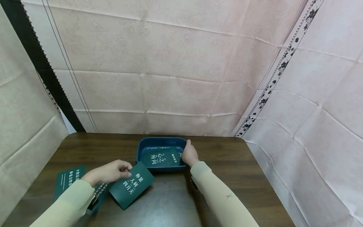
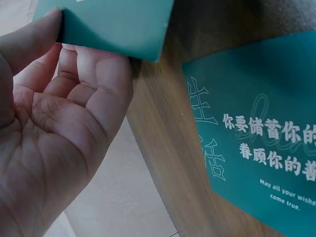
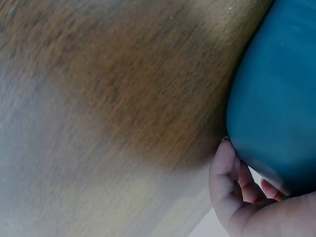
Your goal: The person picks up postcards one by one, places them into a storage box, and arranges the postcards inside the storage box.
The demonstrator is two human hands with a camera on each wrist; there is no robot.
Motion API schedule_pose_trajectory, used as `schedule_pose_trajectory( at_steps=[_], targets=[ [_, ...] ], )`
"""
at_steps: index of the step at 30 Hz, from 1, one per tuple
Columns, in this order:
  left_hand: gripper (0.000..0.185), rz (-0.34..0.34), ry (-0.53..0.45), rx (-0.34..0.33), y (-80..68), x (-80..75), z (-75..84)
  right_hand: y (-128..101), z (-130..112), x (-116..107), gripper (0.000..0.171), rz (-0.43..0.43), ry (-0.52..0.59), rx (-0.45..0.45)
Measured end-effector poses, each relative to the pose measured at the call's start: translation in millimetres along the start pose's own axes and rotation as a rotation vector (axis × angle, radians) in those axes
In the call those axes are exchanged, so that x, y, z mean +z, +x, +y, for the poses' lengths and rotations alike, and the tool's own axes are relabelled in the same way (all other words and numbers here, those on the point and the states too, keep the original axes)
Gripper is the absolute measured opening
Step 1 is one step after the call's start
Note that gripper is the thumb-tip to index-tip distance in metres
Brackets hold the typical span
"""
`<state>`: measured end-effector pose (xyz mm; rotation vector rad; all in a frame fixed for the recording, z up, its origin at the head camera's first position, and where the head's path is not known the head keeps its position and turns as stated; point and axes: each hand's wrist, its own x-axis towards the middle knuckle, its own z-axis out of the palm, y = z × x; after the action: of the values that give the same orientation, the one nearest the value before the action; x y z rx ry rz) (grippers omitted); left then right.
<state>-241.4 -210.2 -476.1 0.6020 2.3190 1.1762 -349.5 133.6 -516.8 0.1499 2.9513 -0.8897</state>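
Note:
My left hand (image 1: 112, 171) pinches a dark green card (image 1: 132, 186) with white Chinese lettering between thumb and fingers, tilted just in front of the tray. In the left wrist view the thumb lies on top of this card (image 2: 113, 29), the fingers beneath. At the right end of a blue tray (image 1: 161, 169), my right hand (image 1: 190, 153) grips the rim, thumb on top. Its curled fingers press the outer wall of the tray (image 3: 276, 94) in the right wrist view. Inside the tray lie green cards (image 1: 158, 157) with white lettering.
More green cards (image 1: 68, 178) lie on the wooden table (image 1: 227, 176) at the left, partly under my left forearm. One printed card (image 2: 256, 133) fills the right of the left wrist view. Pale cloth (image 1: 170, 63) hangs behind the table and along both sides.

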Motion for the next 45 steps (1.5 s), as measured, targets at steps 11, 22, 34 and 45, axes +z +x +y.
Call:
schedule_pose_trajectory(
  at_steps=[11,22,34,45],
  targets=[
    [0.014,0.054,0.003,-0.002,0.9,-8.3,4.4,-4.0,-1.9,-2.5,0.077,-0.006,-0.02,-0.013],
    [0.014,0.12,0.023,0.005,8.4,-20.2,17.6,-1.1,0.3,-2.4,0.077,-0.011,-0.019,-0.009],
    [0.024,0.243,0.092,-0.028,23.4,-32.7,40.6,-0.1,-0.4,-0.9,0.076,-0.019,-0.004,0.01],
    [0.035,0.538,0.053,0.002,49.1,-28.7,57.2,2.3,0.0,-0.5,0.075,-0.019,-0.006,0.036]
  ],
)
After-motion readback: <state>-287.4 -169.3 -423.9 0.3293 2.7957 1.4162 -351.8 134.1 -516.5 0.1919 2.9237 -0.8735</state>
